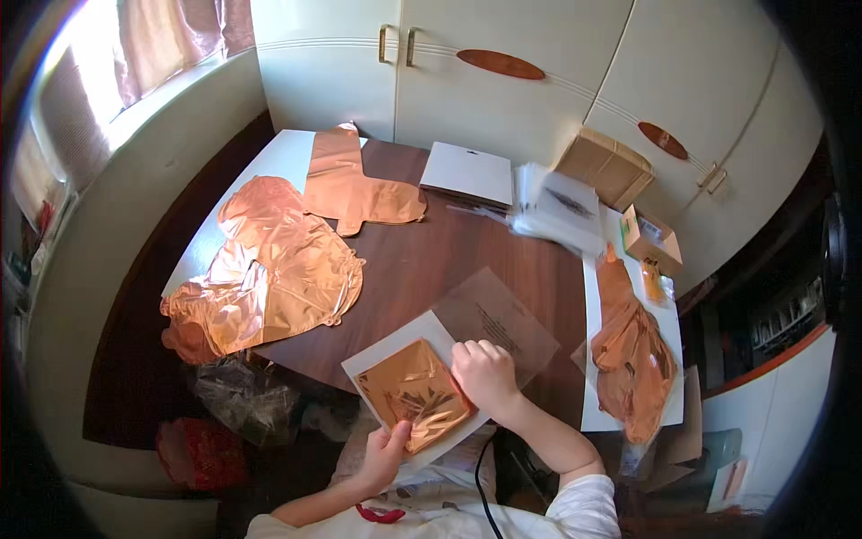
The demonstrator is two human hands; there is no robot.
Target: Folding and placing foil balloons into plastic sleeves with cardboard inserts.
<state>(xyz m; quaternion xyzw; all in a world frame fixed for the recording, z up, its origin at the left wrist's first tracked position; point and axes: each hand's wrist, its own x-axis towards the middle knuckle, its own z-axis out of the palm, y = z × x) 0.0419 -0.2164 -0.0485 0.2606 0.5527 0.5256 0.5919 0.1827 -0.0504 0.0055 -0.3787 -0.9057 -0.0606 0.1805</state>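
Folded square copper-coloured foil [393, 384]: pinched under thumb of left hand [384, 456] | right hand [485, 370]: fingers curled beside foil, cannot tell if pinching

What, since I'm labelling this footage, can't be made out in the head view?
All in the head view:
Right hand: its own curled knuckles hide the fingertips, so any grip is unclear.
Left hand: fingers hidden beneath the white card and foil square.
Clear bag: printing too small to read.
Plastic sleeves: blurred, so uncountable.
Small box: contents too small to identify.
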